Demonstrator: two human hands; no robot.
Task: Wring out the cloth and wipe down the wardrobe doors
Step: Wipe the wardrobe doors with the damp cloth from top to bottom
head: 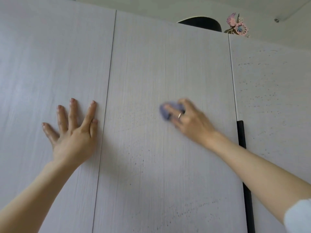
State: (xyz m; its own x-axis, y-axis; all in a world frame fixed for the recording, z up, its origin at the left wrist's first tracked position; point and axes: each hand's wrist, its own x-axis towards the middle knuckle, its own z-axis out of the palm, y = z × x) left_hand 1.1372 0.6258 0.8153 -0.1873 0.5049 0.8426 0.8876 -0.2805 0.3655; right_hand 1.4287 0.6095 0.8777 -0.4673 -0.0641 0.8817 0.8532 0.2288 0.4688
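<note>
Pale wood-grain wardrobe doors fill the view. My left hand lies flat with fingers spread on the left door, just left of the seam. My right hand, blurred and wearing a ring, presses a bunched lilac cloth against the middle door. Only part of the cloth shows beyond my fingers. Small dark specks dot the middle door below the cloth.
A black vertical handle runs down the right edge of the middle door. A third door on the right is speckled. On top of the wardrobe sit a dark rounded object and a pink ornament.
</note>
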